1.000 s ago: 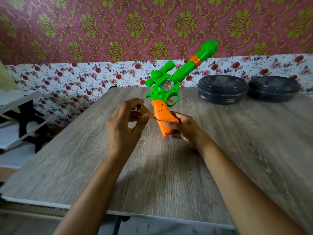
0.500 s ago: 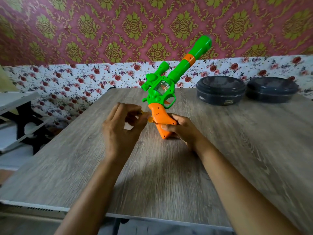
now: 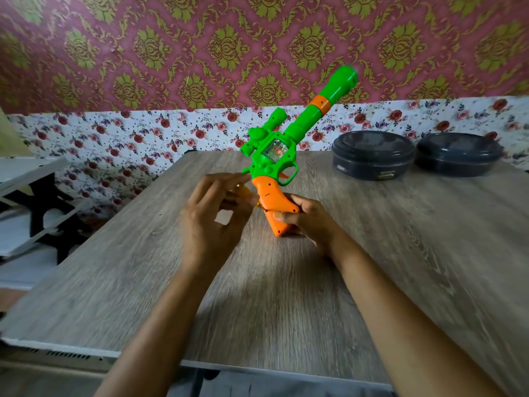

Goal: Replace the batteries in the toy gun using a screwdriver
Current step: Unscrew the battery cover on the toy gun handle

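A green toy gun (image 3: pixel 289 144) with an orange grip stands tilted on the wooden table (image 3: pixel 400 239), barrel pointing up and to the right. My right hand (image 3: pixel 306 222) grips the orange grip near its base. My left hand (image 3: pixel 214 213) is just left of the grip, thumb and fingers pinching the amber handle of a small screwdriver (image 3: pixel 246 193). The screwdriver's tip meets the left side of the grip; most of the tool is hidden behind my fingers.
Two dark round lidded containers (image 3: pixel 372 154) (image 3: pixel 458 153) sit at the back right of the table. A white shelf unit (image 3: pixel 28 202) stands off the table's left edge. Floral wallpaper backs the table.
My left hand has turned on the screwdriver handle, its fingers now more spread. The gun has tipped slightly and its barrel points a little higher. My right hand keeps its hold.
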Action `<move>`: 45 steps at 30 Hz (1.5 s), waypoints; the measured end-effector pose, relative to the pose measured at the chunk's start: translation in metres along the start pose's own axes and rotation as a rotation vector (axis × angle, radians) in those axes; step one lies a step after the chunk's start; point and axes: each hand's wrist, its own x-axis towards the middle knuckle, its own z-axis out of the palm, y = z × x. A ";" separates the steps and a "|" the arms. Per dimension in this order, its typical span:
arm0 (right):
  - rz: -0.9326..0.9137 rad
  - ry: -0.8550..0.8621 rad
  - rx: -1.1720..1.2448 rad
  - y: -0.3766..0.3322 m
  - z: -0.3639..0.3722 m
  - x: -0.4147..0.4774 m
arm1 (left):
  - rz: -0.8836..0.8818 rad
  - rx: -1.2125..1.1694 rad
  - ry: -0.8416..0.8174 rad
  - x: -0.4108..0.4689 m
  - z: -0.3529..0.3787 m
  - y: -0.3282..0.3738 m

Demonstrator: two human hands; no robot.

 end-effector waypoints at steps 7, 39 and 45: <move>0.018 0.008 -0.017 0.001 -0.001 0.001 | 0.046 0.005 0.004 0.001 -0.001 -0.006; 0.008 -0.002 -0.006 0.000 0.000 0.001 | -0.191 -0.180 0.081 0.001 0.001 -0.003; 0.009 -0.006 -0.017 0.001 0.000 0.001 | -0.035 -0.048 -0.042 0.003 -0.002 -0.002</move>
